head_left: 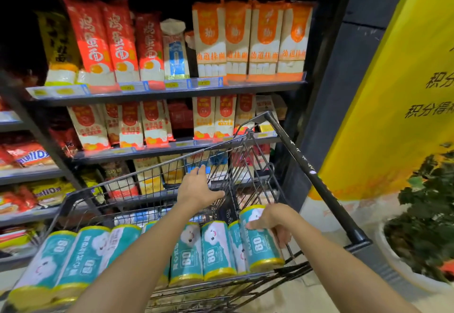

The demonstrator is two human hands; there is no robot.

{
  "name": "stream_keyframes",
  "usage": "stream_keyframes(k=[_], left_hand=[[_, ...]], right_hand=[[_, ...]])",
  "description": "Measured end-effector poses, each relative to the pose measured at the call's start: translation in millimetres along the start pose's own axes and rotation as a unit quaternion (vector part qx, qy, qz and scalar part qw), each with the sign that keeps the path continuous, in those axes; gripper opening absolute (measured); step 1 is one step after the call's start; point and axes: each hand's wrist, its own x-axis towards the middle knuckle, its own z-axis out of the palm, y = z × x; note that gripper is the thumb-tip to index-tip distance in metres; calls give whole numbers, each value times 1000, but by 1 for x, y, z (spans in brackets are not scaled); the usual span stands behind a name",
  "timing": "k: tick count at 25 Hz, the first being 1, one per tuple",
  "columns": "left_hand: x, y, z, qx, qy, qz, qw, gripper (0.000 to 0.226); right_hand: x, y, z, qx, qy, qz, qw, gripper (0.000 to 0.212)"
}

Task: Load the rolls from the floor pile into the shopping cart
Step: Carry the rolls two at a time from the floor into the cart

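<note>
1. Nearest, a row of teal rolls lies side by side in the shopping cart. Each has its long axis running away from the person, with a yellow end toward the near rim.
2. At the right end of that row, the right hand grasps the held roll, thumb on top and fingers curled round its right flank. This roll lies roughly parallel to its neighbours but sits higher, with its far end raised. It touches the roll beside it and is close to the cart's right wall.
3. The coming move turns on the gap lying directly beneath the held roll. It likely needs only to sink straight down with its axis unchanged. The right hand is the nearer one and has the roll.
4. Further in, the left hand hovers relaxed, fingers spread and holding nothing, over the cart's middle just short of the wire flap.
5. The floor pile is out of view, so how many rolls remain cannot be told.
6. Beyond the cart stand shelves of noodle packs.
</note>
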Motion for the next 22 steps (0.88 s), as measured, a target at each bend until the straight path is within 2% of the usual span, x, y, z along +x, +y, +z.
stream_keyframes(k=[2,5,7,9,14,19,22], left_hand=[[-1,2,-4,12,7,-10,1000,104],[-10,7,-12,21,19,-19,999,105],[-24,7,-23,24,43,-46,998,105],[-44,3,-37,12,71,-88,994,105],[-124,-29,-68,12,131,-200,971,106],[-246,-81,-79,26,184,-340,922,99],[-322,-105,-83,23,209,-428,879,104]], right_hand=[[-2,0,-2,-56,15,-8,998,89],[-10,-4,-14,-121,141,-68,980,83],[-17,-10,-28,-111,242,-141,954,70],[-23,-22,-40,-119,304,-211,921,71],[-48,-68,-31,-146,320,-389,852,89],[-110,-126,38,-173,294,-566,750,88],[-147,-152,94,-190,276,-634,697,81]])
